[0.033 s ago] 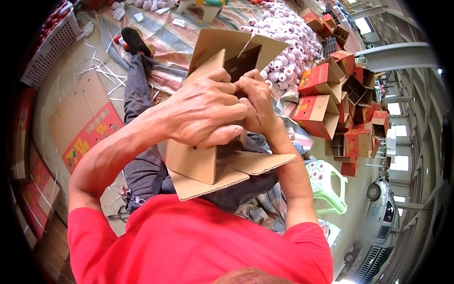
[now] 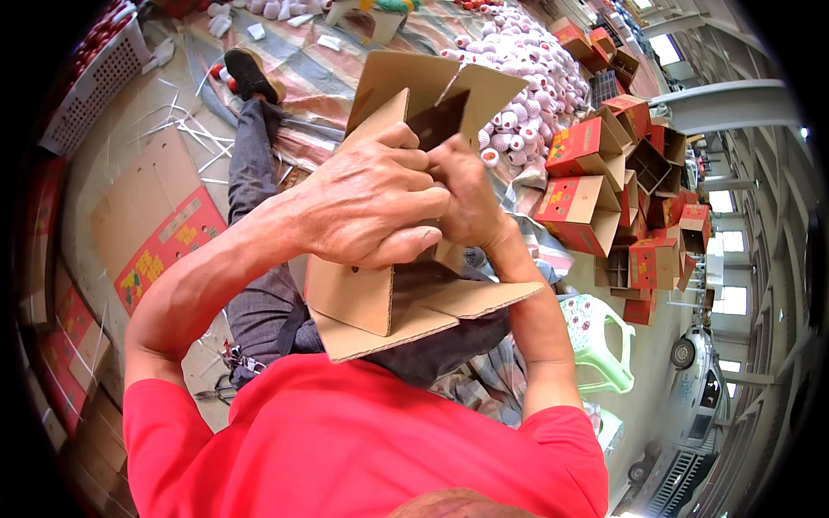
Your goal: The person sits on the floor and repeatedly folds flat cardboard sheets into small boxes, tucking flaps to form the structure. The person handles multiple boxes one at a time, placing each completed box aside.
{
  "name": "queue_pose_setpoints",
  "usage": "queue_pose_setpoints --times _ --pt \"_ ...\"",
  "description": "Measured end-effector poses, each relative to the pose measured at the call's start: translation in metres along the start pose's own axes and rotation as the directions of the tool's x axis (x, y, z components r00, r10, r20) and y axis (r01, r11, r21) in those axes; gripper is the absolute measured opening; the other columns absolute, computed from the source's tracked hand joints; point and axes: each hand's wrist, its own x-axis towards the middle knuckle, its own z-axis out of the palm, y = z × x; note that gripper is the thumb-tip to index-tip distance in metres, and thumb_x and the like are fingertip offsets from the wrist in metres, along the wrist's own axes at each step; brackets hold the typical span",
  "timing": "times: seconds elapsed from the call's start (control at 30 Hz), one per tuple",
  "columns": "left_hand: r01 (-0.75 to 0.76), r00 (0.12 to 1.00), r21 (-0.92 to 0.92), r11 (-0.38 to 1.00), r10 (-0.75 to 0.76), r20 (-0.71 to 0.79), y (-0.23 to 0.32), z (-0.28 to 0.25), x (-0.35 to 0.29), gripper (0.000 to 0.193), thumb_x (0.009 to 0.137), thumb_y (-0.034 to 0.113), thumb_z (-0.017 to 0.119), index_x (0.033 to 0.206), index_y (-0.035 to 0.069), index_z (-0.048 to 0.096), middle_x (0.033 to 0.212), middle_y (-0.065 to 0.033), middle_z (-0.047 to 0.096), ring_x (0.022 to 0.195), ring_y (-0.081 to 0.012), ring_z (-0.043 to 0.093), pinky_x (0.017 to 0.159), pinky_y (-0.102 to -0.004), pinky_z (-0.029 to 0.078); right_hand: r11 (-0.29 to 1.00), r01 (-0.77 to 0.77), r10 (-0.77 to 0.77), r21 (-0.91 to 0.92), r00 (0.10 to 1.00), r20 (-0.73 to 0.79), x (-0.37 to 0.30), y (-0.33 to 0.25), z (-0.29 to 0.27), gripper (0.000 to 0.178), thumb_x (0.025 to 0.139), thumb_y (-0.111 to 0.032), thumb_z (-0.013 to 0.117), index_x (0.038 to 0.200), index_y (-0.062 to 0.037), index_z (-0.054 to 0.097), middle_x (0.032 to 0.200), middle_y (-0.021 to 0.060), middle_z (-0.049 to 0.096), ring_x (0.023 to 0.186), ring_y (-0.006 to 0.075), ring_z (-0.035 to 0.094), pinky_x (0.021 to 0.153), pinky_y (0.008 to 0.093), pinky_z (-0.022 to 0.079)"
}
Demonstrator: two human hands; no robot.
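A cardboard box [image 2: 350, 293] with its flaps spread stands on my lap, between my forearms. Above its opening, my left hand [image 2: 371, 203] is closed, knuckles up, with its thumb stretched along the near side. Beside it my right hand [image 2: 466, 190] is closed too, its fingertips curled against the left hand's fingers. Whatever the fingers hold is hidden behind them. A thin white strip [image 2: 449, 82] crosses the far flap [image 2: 376, 82] of the box. The near flap [image 2: 414, 319] sticks out toward me under my wrists.
Folded red-and-brown cardboard [image 2: 164, 224] lies at left, near loose white straps [image 2: 203, 138] and a white crate [image 2: 95, 86] of red fruit. Net-wrapped fruit [image 2: 527, 95] is heaped on a striped sheet. Open boxes [image 2: 579, 207] and a green stool [image 2: 596, 341] stand at right.
My right hand has rolled inward a little, its fingers now more curled. The left hand and the box have hardly moved.
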Motion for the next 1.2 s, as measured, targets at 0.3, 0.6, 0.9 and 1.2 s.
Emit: queue_pose_setpoints --times 0.3,0.6,0.9,1.2 --pt "0.102 0.993 0.102 0.990 -0.107 0.042 0.006 0.062 -0.021 0.030 0.094 0.033 0.068 0.100 0.004 0.063 0.087 -0.0166 0.067 0.096 -0.0368 0.065 0.100 -0.0480 0.046 0.982 0.107 -0.095 -0.159 0.992 0.080 -0.065 0.019 0.057 0.038 0.090 -0.017 0.072 0.127 -0.0069 0.068 0.127 0.0190 0.068 0.135 0.0379 0.056 0.112 0.0478 0.047" --pt "0.219 0.925 0.112 0.969 -0.243 0.291 -0.003 0.083 -0.063 0.048 0.088 0.025 0.073 0.129 0.004 0.062 0.136 -0.0136 0.060 0.137 -0.0356 0.050 0.118 -0.0500 0.039 0.969 -0.238 0.236 0.069 0.971 0.023 -0.121 0.026 0.036 0.020 0.087 0.002 0.071 0.107 0.0006 0.070 0.134 0.0199 0.069 0.127 0.0418 0.066 0.109 0.0485 0.052" --pt "0.334 0.831 0.221 0.916 -0.396 0.389 0.012 0.067 -0.074 0.065 0.083 0.032 0.074 0.139 0.002 0.060 0.152 -0.0127 0.055 0.147 -0.0347 0.043 0.127 -0.0511 0.029 0.847 -0.392 0.530 0.358 0.675 -0.513 -0.141 0.034 0.061 0.030 0.102 -0.012 0.061 0.129 0.0011 0.063 0.144 0.0206 0.061 0.136 0.0296 0.057 0.116 0.0445 0.042" --pt "0.299 0.815 0.255 0.920 -0.385 0.434 -0.007 0.071 -0.072 0.040 0.087 0.033 0.072 0.111 0.000 0.069 0.124 -0.0134 0.070 0.131 -0.0335 0.057 0.120 -0.0491 0.037 0.732 -0.299 0.619 0.612 0.667 -0.415 -0.137 0.039 0.089 0.039 0.109 -0.028 0.051 0.134 0.0026 0.054 0.157 0.0205 0.043 0.146 0.0291 0.040 0.124 0.0437 0.028"
